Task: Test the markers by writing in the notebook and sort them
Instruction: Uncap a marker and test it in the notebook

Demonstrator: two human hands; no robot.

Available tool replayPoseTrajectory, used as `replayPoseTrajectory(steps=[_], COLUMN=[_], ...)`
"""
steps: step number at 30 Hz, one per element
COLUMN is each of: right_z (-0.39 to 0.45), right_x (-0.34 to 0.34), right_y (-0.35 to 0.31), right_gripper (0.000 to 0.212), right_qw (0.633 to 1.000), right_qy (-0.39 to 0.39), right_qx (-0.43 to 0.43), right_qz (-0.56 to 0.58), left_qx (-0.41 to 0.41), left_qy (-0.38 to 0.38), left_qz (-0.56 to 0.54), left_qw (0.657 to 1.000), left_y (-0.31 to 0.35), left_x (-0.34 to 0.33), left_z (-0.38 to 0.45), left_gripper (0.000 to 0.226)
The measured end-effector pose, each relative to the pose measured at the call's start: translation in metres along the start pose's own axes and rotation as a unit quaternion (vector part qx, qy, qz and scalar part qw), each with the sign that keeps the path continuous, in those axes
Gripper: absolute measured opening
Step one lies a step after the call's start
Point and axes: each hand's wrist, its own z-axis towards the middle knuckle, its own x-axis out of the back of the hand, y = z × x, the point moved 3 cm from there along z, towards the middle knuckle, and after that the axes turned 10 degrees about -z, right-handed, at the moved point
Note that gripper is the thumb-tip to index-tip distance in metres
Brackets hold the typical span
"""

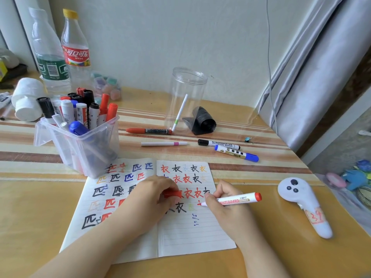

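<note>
From the head camera, the right hand [224, 205] is pinching a red marker [236, 200] and its tip is touching the right page of the open notebook [190, 233], just starting a red mark. The left hand [154, 195] is lying on the middle of the notebook and its fingers are curling round the red cap [172, 194].

The notebook is lying on the table [271, 247] near the person, with many test letters on both pages. A plastic box [80, 145] full of markers is standing at the notebook's top left corner, touching it. A clear jar [187, 97] is standing farther back with one thin pen [180, 112] leaning inside. A few loose markers [228, 148] are lying near the jar.

What could go wrong, I think: the left hand is covering wet-looking red letters, so it could be smearing them. The box looks crammed and is sitting close, so an arm bump could be tipping it. The cap could slip and roll away.
</note>
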Motion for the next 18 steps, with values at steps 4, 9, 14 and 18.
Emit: replayPoseTrajectory(steps=[4, 9, 14, 18], right_z=[-0.0010, -0.0015, -0.0035, -0.0011], right_x=[-0.0031, -0.0030, 0.0000, 0.0024], right_y=[0.0003, -0.0002, -0.0028, -0.0006], right_gripper=[0.036, 0.035, 0.037, 0.044], right_qw=[0.999, 0.999, 0.999, 1.000], right_qy=[-0.045, -0.046, -0.044, 0.009], right_qx=[-0.011, -0.019, -0.016, 0.001], right_qz=[0.014, 0.008, 0.001, -0.014], left_qx=[-0.001, 0.001, 0.007, 0.007], left_qy=[-0.006, -0.001, 0.000, -0.004], left_qz=[0.004, 0.005, 0.005, 0.006], left_qw=[1.000, 1.000, 1.000, 1.000], left_y=[-0.0031, -0.0032, -0.0025, -0.0025], left_x=[-0.0011, -0.0013, -0.0009, -0.0006], left_z=[0.0003, 0.0004, 0.0001, -0.0003], left_gripper=[0.019, 0.018, 0.018, 0.018])
